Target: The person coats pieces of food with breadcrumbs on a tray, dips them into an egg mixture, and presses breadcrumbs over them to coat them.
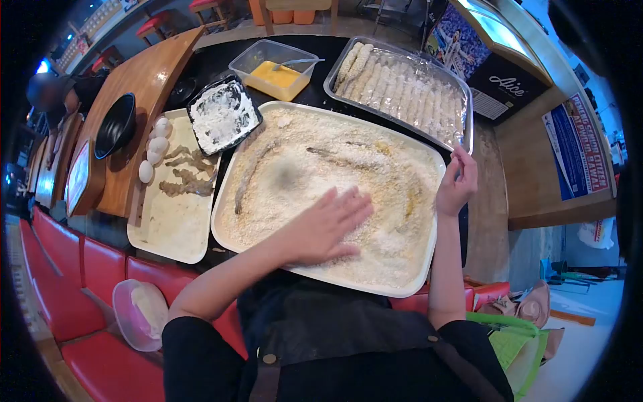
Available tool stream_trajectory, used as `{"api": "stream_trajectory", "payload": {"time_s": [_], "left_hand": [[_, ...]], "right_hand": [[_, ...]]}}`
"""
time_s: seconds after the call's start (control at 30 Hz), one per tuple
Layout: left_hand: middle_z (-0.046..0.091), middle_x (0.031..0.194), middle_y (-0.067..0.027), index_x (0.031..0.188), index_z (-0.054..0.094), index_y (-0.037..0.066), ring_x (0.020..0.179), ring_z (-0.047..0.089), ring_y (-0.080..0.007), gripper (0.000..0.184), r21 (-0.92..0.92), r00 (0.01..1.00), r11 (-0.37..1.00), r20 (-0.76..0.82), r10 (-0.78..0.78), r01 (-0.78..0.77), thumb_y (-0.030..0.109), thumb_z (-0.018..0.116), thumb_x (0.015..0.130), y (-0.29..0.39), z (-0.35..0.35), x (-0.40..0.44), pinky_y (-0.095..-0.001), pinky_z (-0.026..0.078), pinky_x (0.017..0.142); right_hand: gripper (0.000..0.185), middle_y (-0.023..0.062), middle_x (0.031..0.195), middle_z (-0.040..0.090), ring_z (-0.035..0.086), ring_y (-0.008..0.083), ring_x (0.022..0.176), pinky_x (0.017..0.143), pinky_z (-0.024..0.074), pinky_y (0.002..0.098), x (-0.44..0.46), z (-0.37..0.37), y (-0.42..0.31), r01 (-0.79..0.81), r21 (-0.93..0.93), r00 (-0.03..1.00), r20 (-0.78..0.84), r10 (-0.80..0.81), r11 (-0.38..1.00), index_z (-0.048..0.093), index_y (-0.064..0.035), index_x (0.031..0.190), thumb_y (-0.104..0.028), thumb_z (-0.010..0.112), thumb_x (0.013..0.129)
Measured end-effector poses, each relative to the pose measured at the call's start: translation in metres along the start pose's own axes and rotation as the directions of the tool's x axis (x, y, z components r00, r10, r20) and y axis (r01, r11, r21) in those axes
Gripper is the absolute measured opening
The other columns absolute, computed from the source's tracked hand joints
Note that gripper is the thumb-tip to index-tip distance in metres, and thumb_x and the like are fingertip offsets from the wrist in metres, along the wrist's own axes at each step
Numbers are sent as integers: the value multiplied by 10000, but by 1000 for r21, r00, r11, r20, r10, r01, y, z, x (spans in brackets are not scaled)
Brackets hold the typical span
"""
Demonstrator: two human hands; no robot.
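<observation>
My left hand (328,228) lies flat with its fingers spread over the pale breadcrumbs (295,154) in a large white tray (402,291). Several prawns (335,159) lie in the crumbs, partly covered. Past the tray's right edge, my right hand (457,181) has its fingers curled together, close to the corner of a metal tray (468,137). Whether anything is between those fingers is hidden. Rows of breaded prawns (395,87) lie in the metal tray, with clear plastic film over them.
A black dish of white flour (222,115) and a clear tub of yellow egg mixture (276,77) stand behind. At left, a narrow tray (177,234) holds raw prawns (187,181) and eggs (157,144). A black bowl (115,126) sits on the wooden counter.
</observation>
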State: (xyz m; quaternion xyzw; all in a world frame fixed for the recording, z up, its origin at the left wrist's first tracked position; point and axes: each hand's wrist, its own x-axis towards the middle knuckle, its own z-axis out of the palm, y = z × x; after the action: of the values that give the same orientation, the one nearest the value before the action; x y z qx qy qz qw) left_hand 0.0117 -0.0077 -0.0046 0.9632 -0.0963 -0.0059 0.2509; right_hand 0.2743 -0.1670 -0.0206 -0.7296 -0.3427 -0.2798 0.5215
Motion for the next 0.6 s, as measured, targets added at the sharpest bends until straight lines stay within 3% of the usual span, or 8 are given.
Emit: {"api": "stream_trajectory", "payload": {"time_s": [0.1,0.23,0.33,0.47,0.6], "left_hand": [[159,1603,-151,1536,198,85,1483,120,-357,776,-8,1000,1000,26,-6,6,510,467,945,2,-2,2,-556,88,1182],[164,1609,-113,1539,188,88,1486,114,-347,785,426,980,884,-133,-147,190,516,465,943,-30,-16,-4,-552,82,1184],[161,1611,-109,1542,184,95,1487,113,-344,786,316,974,923,-134,-184,218,532,447,946,-30,-20,-6,-554,77,1183],[140,1612,-130,1541,173,77,1489,114,-332,795,43,1000,999,14,-24,24,545,425,951,5,0,3,-521,77,1194],[127,1618,-116,1545,167,90,1495,98,-308,763,227,987,963,34,-157,145,510,421,961,-10,-9,7,-507,52,1198]], "right_hand": [[212,155,1005,665,662,230,892,823,532,317,0,0,1,-22,23,1000,9,22,999,649,40,1071,46,551,884],[226,149,1012,664,664,234,906,836,535,326,0,0,-3,-28,13,999,31,28,1000,649,38,1085,48,547,883],[237,149,1021,663,665,235,912,842,536,324,-1,1,0,-41,49,999,26,39,998,648,33,1098,47,544,885],[241,151,1040,664,666,233,921,842,535,321,-1,1,1,-64,55,998,15,63,996,646,30,1106,41,541,890],[245,151,1039,665,665,233,925,839,534,320,0,1,5,-58,44,998,11,57,997,648,26,1107,40,539,888]]}}
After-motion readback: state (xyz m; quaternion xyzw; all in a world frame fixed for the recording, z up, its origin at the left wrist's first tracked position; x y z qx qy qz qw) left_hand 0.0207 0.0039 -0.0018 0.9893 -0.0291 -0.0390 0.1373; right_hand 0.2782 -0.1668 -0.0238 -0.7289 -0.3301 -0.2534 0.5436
